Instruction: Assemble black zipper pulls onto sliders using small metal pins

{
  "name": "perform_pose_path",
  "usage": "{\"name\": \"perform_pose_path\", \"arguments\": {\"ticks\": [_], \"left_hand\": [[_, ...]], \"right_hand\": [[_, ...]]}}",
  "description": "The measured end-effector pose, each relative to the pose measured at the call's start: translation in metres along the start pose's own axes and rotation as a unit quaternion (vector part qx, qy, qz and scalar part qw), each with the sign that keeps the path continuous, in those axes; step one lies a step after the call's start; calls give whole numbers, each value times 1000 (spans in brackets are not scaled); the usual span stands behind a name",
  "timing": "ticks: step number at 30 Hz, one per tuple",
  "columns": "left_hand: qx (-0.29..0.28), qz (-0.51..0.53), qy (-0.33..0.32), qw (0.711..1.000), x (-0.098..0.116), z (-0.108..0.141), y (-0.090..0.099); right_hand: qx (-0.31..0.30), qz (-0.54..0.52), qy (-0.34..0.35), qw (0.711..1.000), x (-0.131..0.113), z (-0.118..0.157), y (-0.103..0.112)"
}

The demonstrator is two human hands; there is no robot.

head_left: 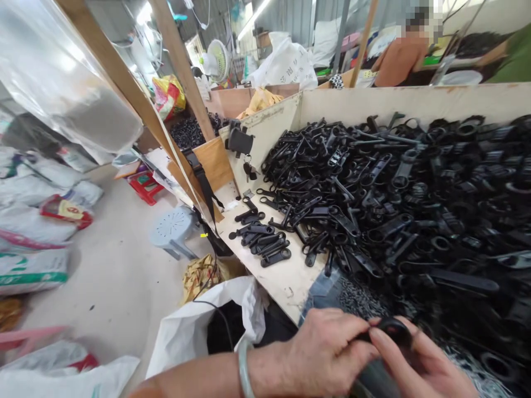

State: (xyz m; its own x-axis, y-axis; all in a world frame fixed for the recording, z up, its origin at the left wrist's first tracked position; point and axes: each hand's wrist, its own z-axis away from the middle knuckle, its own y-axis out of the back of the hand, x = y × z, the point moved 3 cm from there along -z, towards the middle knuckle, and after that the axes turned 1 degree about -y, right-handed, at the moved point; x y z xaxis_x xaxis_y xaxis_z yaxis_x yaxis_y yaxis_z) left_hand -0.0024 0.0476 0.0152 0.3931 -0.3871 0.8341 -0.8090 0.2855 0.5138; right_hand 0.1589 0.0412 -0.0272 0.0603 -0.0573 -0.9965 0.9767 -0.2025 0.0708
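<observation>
A black plastic part with a ring-shaped end is held between my two hands at the lower right. My left hand, with a pale bangle on its wrist, pinches the part from the left. The thumb and fingers of my right hand close on its ring end. Much of the part is hidden by my fingers. Just beyond my hands lies a large heap of similar black parts. A small group of them rests on the pale tabletop to the left, roughly in rows.
A white sack stands open below the table edge. Wooden posts and a black strap rise at the left. Keys hang on the divider. A grey stool stands on the floor. A person works in the background.
</observation>
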Motion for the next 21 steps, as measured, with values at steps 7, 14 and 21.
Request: {"name": "perform_pose_path", "arguments": {"ticks": [7, 14, 21], "left_hand": [[-6, 155, 83, 984, -4, -5, 31], [18, 150, 101, 983, -3, -3, 21], [36, 171, 127, 976, -4, 4, 0]], "right_hand": [[-21, -38, 31, 999, -23, -13, -10], [-15, -105, -32, 994, -18, -6, -10], [-63, -147, -73, 984, -6, 5, -10]]}}
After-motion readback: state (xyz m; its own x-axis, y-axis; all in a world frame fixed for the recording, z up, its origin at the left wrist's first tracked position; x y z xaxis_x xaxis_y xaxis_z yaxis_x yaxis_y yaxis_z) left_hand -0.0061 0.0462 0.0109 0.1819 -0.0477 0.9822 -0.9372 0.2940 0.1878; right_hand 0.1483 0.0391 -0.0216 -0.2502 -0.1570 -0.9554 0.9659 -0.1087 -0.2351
